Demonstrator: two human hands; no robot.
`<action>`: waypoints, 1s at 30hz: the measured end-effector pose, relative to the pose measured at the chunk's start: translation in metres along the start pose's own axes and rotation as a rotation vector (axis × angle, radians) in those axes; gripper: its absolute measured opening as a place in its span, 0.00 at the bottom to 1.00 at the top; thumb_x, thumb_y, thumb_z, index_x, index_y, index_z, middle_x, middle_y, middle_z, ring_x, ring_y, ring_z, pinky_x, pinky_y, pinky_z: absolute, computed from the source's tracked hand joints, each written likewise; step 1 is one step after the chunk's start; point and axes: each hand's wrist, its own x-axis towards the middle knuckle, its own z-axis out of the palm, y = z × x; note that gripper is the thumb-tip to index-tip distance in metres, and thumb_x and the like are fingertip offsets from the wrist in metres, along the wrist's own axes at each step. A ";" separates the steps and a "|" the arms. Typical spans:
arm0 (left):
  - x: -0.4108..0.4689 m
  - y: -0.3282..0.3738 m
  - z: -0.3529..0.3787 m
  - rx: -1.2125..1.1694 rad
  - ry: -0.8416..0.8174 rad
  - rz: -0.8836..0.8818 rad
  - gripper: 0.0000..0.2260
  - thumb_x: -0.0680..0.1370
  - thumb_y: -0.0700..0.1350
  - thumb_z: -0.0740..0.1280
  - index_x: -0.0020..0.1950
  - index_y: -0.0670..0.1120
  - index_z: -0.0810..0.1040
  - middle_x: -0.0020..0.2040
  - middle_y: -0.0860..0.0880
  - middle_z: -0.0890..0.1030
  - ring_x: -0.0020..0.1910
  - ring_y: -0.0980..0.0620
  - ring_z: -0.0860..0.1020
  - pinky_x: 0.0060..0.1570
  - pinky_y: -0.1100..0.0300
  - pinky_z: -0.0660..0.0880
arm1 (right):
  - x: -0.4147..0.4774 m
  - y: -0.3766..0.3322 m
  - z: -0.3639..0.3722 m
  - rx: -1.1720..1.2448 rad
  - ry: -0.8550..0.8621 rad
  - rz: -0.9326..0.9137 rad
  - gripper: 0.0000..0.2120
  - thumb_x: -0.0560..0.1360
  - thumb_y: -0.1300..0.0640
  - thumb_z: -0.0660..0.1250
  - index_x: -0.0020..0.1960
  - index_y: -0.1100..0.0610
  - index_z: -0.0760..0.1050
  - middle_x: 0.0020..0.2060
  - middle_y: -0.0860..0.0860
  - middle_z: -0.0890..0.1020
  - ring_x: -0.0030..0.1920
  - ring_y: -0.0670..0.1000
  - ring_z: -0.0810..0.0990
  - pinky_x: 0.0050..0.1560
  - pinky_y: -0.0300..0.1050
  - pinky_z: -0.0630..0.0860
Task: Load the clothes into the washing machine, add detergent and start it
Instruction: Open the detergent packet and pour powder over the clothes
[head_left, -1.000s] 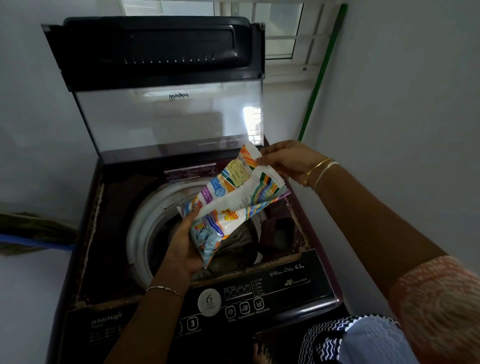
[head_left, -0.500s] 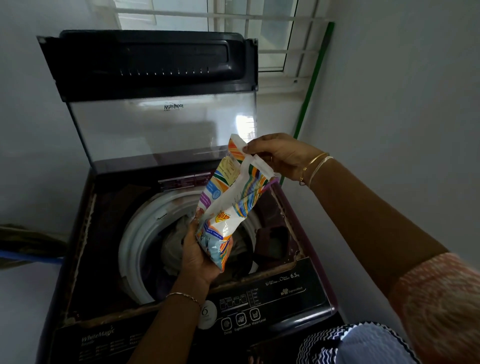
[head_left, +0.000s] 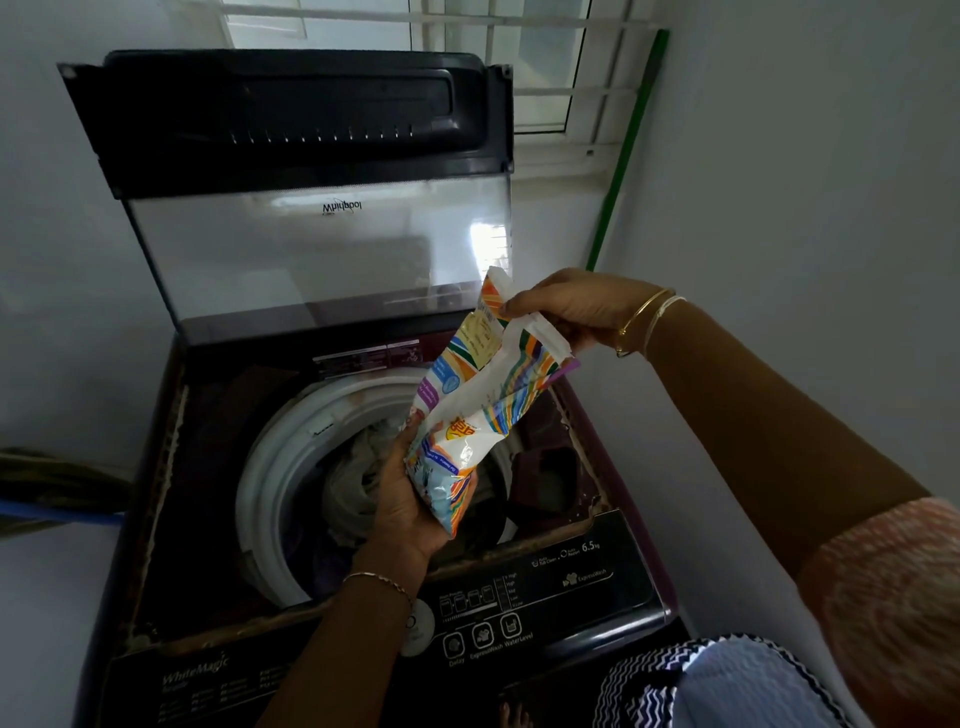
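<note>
Above the tub: a multicoloured striped plastic detergent pouch (head_left: 478, 415) hangs tilted in the air over the right part of the drum opening. Its top points to 1 o'clock and its base to 7 o'clock.
Left grip (head_left: 405, 499): it cups the base of the pouch from 7 o'clock, with the fingers curled round the plastic. A thin metal bracelet (head_left: 379, 579) sits on the wrist.
Right grip (head_left: 571, 306): it pinches the white top edge of the pouch from 2 o'clock. Two gold bangles (head_left: 644, 322) sit on the wrist.
Machine: a dark top-loading washing machine (head_left: 156, 467) fills the middle of the view.
Lid: the clear-panelled black lid (head_left: 311, 244) stands raised at 12 o'clock.
Drum: a white plastic drum ring (head_left: 270, 467) surrounds pale and dark clothes (head_left: 358, 473), which lie inside at 9 o'clock of the pouch.
Recess: a dark maroon compartment (head_left: 550, 478) lies at 3 o'clock of the drum, just below the pouch. Its contents cannot be made out.
Panel: the glossy black control panel (head_left: 545, 587) with white button icons lies at 6 o'clock, and the left forearm crosses above it.
Corner: a green pole (head_left: 623, 156) leans against the wall at 1 o'clock, beside a barred window (head_left: 493, 62).
</note>
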 end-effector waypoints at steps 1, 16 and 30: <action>0.000 -0.002 0.002 0.029 -0.008 0.001 0.20 0.77 0.56 0.62 0.57 0.43 0.83 0.60 0.44 0.81 0.56 0.46 0.82 0.52 0.54 0.80 | -0.001 0.000 -0.003 -0.014 -0.001 -0.001 0.12 0.74 0.50 0.68 0.50 0.58 0.77 0.45 0.55 0.84 0.43 0.53 0.83 0.42 0.44 0.81; 0.013 -0.043 0.052 0.282 -0.009 -0.149 0.36 0.52 0.55 0.83 0.55 0.40 0.83 0.56 0.39 0.82 0.53 0.42 0.82 0.58 0.47 0.74 | -0.022 0.018 -0.053 0.066 0.183 -0.047 0.07 0.75 0.57 0.66 0.47 0.61 0.79 0.44 0.58 0.83 0.34 0.49 0.82 0.35 0.38 0.80; 0.038 -0.059 0.048 0.428 0.003 -0.275 0.23 0.79 0.54 0.60 0.70 0.44 0.72 0.65 0.42 0.77 0.61 0.46 0.77 0.59 0.53 0.73 | -0.046 0.033 -0.053 0.180 0.259 -0.086 0.06 0.75 0.59 0.65 0.44 0.61 0.79 0.50 0.65 0.81 0.45 0.59 0.77 0.36 0.39 0.78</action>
